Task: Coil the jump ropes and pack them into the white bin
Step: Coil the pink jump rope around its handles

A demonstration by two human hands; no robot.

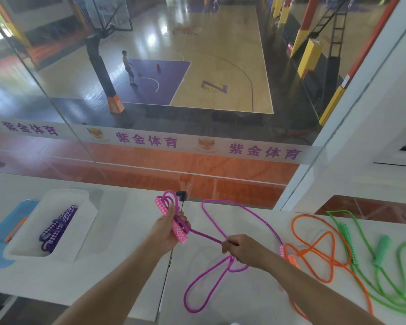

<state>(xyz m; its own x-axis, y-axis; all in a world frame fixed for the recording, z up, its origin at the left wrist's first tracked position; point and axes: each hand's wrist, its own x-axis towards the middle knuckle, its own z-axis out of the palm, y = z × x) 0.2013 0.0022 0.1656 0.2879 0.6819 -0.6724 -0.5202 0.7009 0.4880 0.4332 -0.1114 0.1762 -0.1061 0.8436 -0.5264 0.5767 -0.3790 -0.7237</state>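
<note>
One purple rope (56, 227) already lies coiled in the white bin (85, 221), well left of the left grip (168, 227), which grasps the pink handle (174, 221) and a few finished loops. The right grip (242, 248) pinches the pink rope (211, 280), most of it loose on the counter (117, 266). Orange rope (314, 252) and green rope (384, 285), right of it, wait uncoiled. The glass band reads "紫金体育".
</note>
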